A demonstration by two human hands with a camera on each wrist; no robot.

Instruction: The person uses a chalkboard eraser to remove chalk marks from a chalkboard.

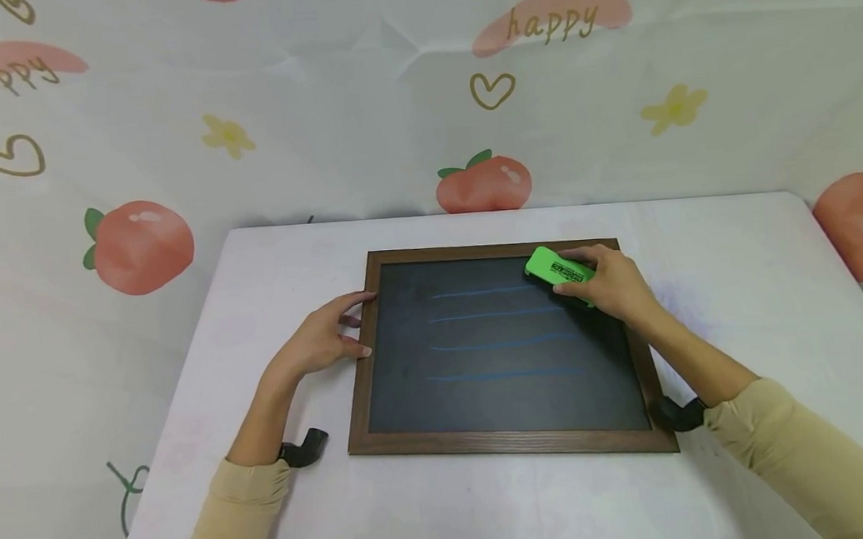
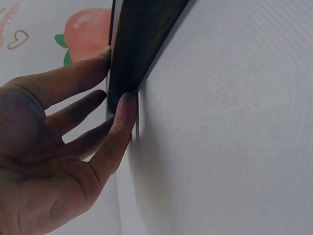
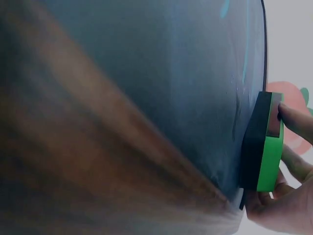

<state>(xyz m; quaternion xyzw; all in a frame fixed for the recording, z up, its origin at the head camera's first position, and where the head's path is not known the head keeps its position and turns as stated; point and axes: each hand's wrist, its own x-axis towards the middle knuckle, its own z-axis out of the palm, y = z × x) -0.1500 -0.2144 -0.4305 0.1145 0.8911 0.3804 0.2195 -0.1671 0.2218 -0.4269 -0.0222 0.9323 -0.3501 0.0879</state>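
A blackboard (image 1: 501,398) in a brown wooden frame (image 1: 488,439) lies on the table, with several wavy blue lines (image 1: 504,344) drawn across it. My right hand (image 1: 619,286) grips a green eraser (image 1: 551,265) by its sides at the board's upper right, over the right ends of the upper lines. In the right wrist view the black underside (image 3: 254,147) of the eraser faces the board surface. At the left edge of the frame my left hand (image 1: 323,337) rests its extended fingertips and thumb. The left wrist view shows these fingers (image 2: 78,76) spread against the frame's side.
The white tabletop (image 1: 493,511) extends around the board, with a faint purple smudge to its right. Behind the table hangs a pale cloth (image 1: 362,141) printed with fruit, hearts and flowers. A black wrist mount (image 1: 304,448) is strapped to each forearm; the right one overlaps the frame's lower right corner.
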